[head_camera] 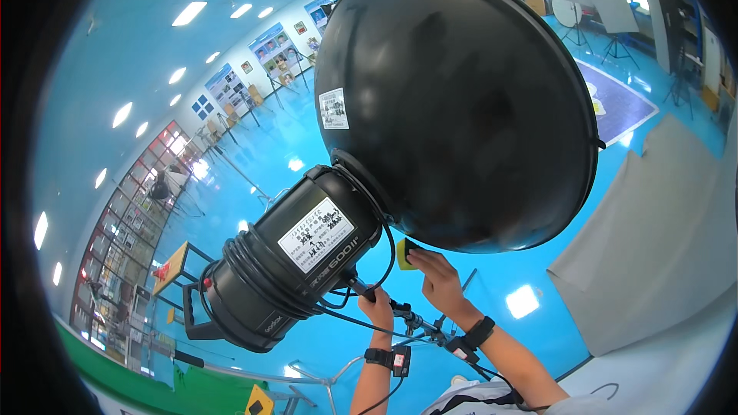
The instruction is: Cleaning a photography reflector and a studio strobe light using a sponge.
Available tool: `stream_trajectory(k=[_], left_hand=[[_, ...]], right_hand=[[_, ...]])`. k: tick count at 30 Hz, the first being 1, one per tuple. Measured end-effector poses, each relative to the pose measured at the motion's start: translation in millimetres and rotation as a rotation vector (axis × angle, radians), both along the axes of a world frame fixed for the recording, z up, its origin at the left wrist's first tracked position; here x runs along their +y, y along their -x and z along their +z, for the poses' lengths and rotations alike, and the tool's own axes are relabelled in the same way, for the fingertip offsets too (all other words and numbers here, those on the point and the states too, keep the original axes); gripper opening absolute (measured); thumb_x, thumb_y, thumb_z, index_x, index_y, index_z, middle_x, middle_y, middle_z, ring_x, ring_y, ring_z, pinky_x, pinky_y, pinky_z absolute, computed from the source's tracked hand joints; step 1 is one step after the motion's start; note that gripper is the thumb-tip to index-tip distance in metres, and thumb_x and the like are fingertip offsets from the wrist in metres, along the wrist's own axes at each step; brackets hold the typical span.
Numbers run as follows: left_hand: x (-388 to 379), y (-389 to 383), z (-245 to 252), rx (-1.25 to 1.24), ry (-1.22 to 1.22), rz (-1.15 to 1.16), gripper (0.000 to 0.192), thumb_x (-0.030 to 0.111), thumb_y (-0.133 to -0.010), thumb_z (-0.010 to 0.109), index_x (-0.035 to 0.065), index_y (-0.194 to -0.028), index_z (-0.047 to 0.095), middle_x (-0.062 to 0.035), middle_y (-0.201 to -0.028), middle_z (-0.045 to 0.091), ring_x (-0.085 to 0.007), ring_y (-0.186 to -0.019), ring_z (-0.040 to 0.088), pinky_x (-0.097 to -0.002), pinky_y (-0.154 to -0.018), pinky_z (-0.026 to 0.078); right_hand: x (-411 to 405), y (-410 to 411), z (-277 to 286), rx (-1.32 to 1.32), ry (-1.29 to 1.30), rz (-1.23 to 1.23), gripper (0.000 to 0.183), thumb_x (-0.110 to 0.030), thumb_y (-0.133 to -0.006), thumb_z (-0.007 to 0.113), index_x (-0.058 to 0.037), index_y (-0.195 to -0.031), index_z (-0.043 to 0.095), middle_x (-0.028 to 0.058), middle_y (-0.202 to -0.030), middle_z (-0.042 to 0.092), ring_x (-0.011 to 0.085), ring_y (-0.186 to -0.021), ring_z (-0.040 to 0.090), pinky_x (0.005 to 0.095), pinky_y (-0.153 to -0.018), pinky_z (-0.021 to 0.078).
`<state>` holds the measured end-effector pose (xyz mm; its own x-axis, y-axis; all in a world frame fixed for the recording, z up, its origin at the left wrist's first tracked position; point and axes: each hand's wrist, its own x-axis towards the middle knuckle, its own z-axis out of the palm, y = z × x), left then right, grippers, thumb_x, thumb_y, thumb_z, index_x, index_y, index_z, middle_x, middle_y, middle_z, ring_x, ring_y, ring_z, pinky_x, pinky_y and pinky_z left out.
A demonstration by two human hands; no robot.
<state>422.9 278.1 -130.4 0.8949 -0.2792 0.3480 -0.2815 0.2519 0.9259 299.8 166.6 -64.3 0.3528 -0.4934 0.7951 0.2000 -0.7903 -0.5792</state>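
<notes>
A black Godox studio strobe (300, 259) fills the middle, its power cable coiled round the body. Fixed to its front is a large black dish reflector (461, 104). My left hand (377, 305) is closed round the light's stand mount, just under the strobe body. Between the thumb and fingers of my right hand (441, 282) is a yellow and black sponge (406, 255), close below the reflector's lower edge; whether it touches the reflector I cannot tell. The metal light stand (418, 320) runs down between my forearms. Both wrists wear black straps with small wired devices.
A grey backdrop sheet (651, 253) lies at the right. Beside the strobe at left stands a wooden-topped table (171, 268). Metal stand legs (328, 381) and a green sheet (225, 395) are low in view. Loose cables hang by my wrists.
</notes>
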Motion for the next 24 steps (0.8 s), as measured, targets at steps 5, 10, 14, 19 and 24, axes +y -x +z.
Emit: stream_trajectory(k=[5, 10, 14, 19, 24], left_hand=[[-2.1, -5.1, -8.5, -0.006, 0.017, 0.009, 0.015, 0.005, -0.089, 0.054, 0.0031, -0.077, 0.047, -0.0015, -0.053, 0.047, -0.0082, -0.043, 0.044, -0.0226, -0.041, 0.036], [-5.3, -20.7, -38.0, -0.099, 0.017, 0.082, 0.017, 0.007, -0.088, 0.056, 0.0045, -0.074, 0.048, -0.0005, -0.052, 0.046, -0.0077, -0.043, 0.044, -0.0227, -0.040, 0.036], [-7.6, -3.4, -17.8, -0.088, -0.085, 0.050, 0.024, 0.011, -0.088, 0.058, 0.0039, -0.067, 0.050, -0.0008, -0.052, 0.050, -0.0072, -0.044, 0.046, -0.0222, -0.041, 0.036], [-3.5, 3.4, -2.4, -0.010, -0.124, 0.060, 0.024, 0.008, -0.080, 0.059, -0.0009, -0.061, 0.046, -0.0036, -0.049, 0.046, -0.0091, -0.047, 0.041, -0.0301, -0.043, 0.032], [-9.0, 7.7, -1.0, -0.090, -0.122, 0.168, 0.027, 0.007, -0.078, 0.059, -0.0047, -0.057, 0.047, -0.0066, -0.046, 0.038, -0.0105, -0.048, 0.031, -0.0339, -0.043, 0.026]], right_hand=[[-2.5, 23.1, 54.4, -0.084, 0.292, -0.005, 0.038, 0.013, -0.067, 0.054, -0.0019, -0.100, 0.065, 0.0104, -0.106, 0.065, 0.0270, -0.099, 0.062, 0.0352, -0.082, 0.0527], [-23.2, 23.4, 189.7, -0.406, 0.692, -0.036, 0.029, 0.007, -0.066, 0.063, -0.0034, -0.093, 0.068, 0.0093, -0.096, 0.067, 0.0249, -0.091, 0.065, 0.0350, -0.081, 0.0542], [-40.9, -4.2, 289.4, -0.293, 1.011, -0.083, 0.019, -0.005, -0.070, 0.061, -0.0035, -0.089, 0.066, 0.0088, -0.103, 0.061, 0.0231, -0.099, 0.058, 0.0316, -0.081, 0.0486], [-58.3, -42.9, 287.5, 0.538, 1.288, -0.327, 0.032, -0.001, -0.068, 0.063, -0.0045, -0.100, 0.065, 0.0101, -0.112, 0.062, 0.0248, -0.113, 0.053, 0.0353, -0.093, 0.0427], [-62.3, -31.1, 302.9, 0.731, 1.292, -0.191, 0.039, -0.004, -0.074, 0.061, -0.0064, -0.113, 0.057, 0.0104, -0.112, 0.062, 0.0244, -0.112, 0.054, 0.0355, -0.096, 0.0400]])
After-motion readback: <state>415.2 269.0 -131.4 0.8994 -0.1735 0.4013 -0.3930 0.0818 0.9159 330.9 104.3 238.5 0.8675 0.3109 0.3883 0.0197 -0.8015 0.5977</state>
